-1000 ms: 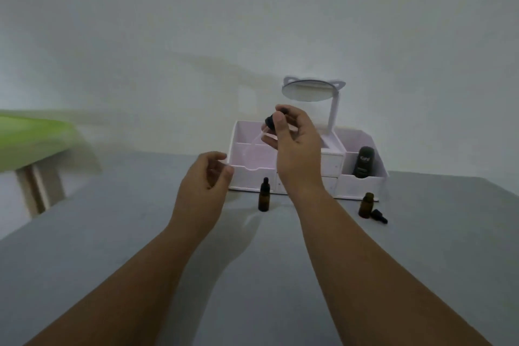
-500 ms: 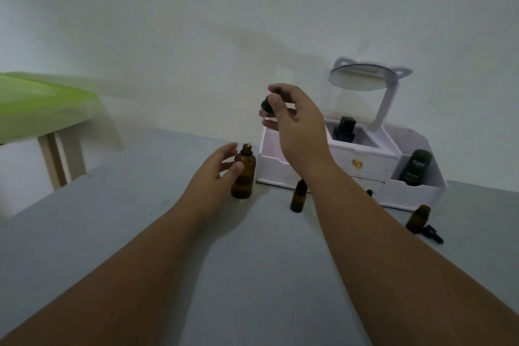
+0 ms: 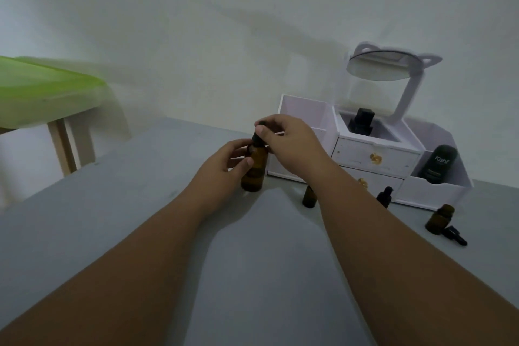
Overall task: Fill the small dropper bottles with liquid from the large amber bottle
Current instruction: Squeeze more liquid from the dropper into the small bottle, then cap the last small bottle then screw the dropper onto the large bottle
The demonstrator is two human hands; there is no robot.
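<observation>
Both my hands are on the large amber bottle (image 3: 253,170), which sits on the grey table (image 3: 112,233). My left hand (image 3: 224,167) wraps round its side, and my right hand (image 3: 290,142) pinches the black dropper cap (image 3: 257,138) at its neck. Small dropper bottles (image 3: 309,197) stand to the right, before the white organizer (image 3: 376,157).

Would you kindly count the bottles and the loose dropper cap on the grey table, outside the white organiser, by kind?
Large amber bottle: 1, gripped by the left hand, its dropper top pinched by the right hand.
Small dropper bottles: 3, a leftmost one, a capped dark one, an open one.
Loose dropper cap: 1.
Total: 5.
</observation>
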